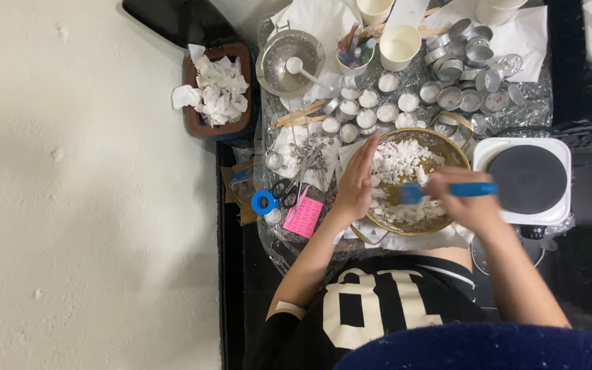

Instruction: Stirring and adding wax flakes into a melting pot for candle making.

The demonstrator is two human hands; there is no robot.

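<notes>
A gold-coloured metal bowl [451,149] full of white wax chunks [401,159] sits in front of me. My left hand [356,183] lies flat against the bowl's left rim, fingers together and pointing away from me. My right hand [466,200] grips a blue-handled tool [475,190], a spatula or brush, whose head [411,194] is down among the chunks. The motion blurs the right hand.
A white single-burner hot plate [529,179] stands right of the bowl. Behind are several small filled tins [368,118], empty metal tins [455,68], paper cups [400,46], a metal strainer bowl [289,63]. Left: scissors [284,194], blue tape roll [264,202], pink card [304,216], bin of tissues [218,89].
</notes>
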